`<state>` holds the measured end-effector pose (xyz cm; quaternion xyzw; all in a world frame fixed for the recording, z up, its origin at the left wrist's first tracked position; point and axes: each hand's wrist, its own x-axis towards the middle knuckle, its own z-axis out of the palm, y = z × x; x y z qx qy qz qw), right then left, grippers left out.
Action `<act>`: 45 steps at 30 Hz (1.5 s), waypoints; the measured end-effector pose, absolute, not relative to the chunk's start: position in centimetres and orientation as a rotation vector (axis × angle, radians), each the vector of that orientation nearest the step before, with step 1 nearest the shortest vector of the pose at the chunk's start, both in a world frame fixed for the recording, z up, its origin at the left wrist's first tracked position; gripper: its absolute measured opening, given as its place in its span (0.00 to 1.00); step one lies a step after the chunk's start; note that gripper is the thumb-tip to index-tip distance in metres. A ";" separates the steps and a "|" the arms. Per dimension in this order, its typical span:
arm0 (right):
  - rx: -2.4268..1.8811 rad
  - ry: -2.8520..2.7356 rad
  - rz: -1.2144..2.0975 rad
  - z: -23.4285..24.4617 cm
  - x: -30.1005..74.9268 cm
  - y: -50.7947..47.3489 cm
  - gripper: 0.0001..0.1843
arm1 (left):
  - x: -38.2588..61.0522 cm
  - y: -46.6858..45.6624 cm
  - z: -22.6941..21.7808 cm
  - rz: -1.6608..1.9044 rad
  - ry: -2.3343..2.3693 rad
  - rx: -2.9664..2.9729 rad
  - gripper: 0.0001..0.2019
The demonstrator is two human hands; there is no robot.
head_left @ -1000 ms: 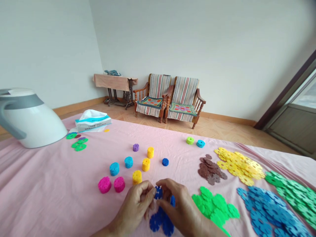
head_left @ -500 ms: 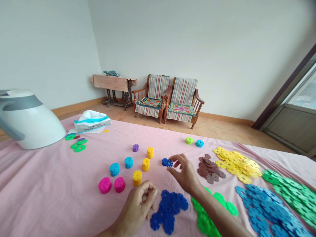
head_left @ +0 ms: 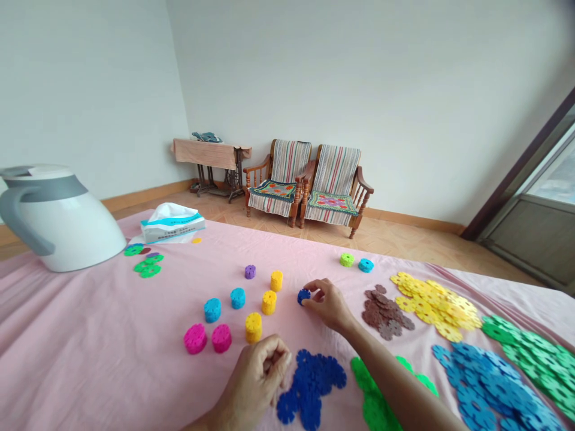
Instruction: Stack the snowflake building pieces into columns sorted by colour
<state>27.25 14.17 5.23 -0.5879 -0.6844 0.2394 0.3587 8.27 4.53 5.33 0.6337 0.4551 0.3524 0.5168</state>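
Observation:
My right hand [head_left: 330, 304] has its thumb and fingers around a small stack of dark blue snowflake discs [head_left: 303, 296] on the pink cloth. Curled closed, my left hand [head_left: 260, 374] rests beside a loose pile of dark blue discs [head_left: 311, 386]; whether anything is inside its fingers is hidden. Left of the right hand stand yellow disc stacks [head_left: 269, 302], one of them just beyond my left hand. Further left are light blue stacks [head_left: 212, 310], pink stacks [head_left: 221, 338] and a small purple stack [head_left: 250, 272].
Loose piles of brown [head_left: 386, 311], yellow [head_left: 438, 302], blue [head_left: 494, 383], green [head_left: 534, 347] and bright green discs [head_left: 372, 395] lie rightward. Lime [head_left: 346, 259] and blue stacks [head_left: 366, 265] sit farther back. A white jug [head_left: 83, 224] and tissue pack [head_left: 173, 227] stand left.
My right hand's fingers have closed in on the dark blue discs, which now sit together as one stack rather than spread side by side. My left hand stays curled in place.

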 end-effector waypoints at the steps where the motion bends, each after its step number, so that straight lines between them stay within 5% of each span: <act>1: -1.521 -1.775 0.616 5.2 27.2 14.2 0.12 | 8.3 4.5 5.4 0.847 1.092 1.520 0.18; 26: -1.516 -1.798 0.617 5.2 27.3 14.2 0.13 | 8.1 4.5 5.0 0.800 1.111 1.574 0.16; 34: -1.435 -2.008 0.733 7.8 30.8 10.1 0.04 | 8.1 4.7 5.1 0.859 1.115 1.548 0.16; 41: -1.291 -2.273 0.889 10.4 31.0 4.4 0.17 | 8.2 4.8 5.1 0.852 1.115 1.560 0.15; 45: -1.245 -2.374 0.838 10.4 30.5 3.6 0.16 | 8.2 4.8 5.1 0.848 1.105 1.571 0.14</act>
